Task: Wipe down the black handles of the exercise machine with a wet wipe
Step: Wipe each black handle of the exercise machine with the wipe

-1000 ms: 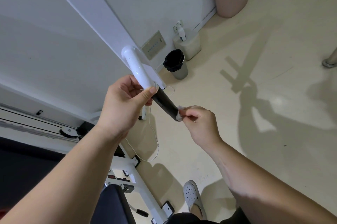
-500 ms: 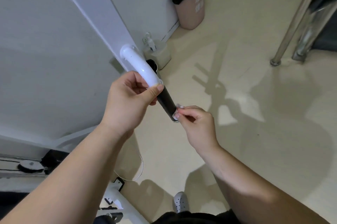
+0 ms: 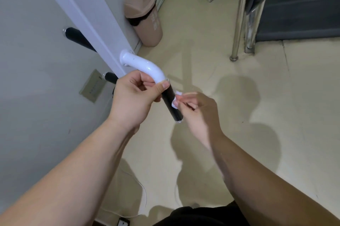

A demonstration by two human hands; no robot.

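A white curved tube juts from the white machine post and ends in a black handle with a silver end cap. My left hand grips the tube where white meets black, thumb on top. My right hand pinches a small white wet wipe against the right side of the black handle, about halfway along it. Two more black handles show behind the post, an upper handle and a lower handle.
A pink lidded bin stands against the wall beyond the post. Chrome poles rise at the right beside a dark grey panel. A beige wall socket plate sits low on the wall. A white cable lies on the cream floor.
The view has lifted, showing the rear handles and more of the room. My right hand has slid the wipe from the handle's end up to its middle. My left hand keeps its grip.
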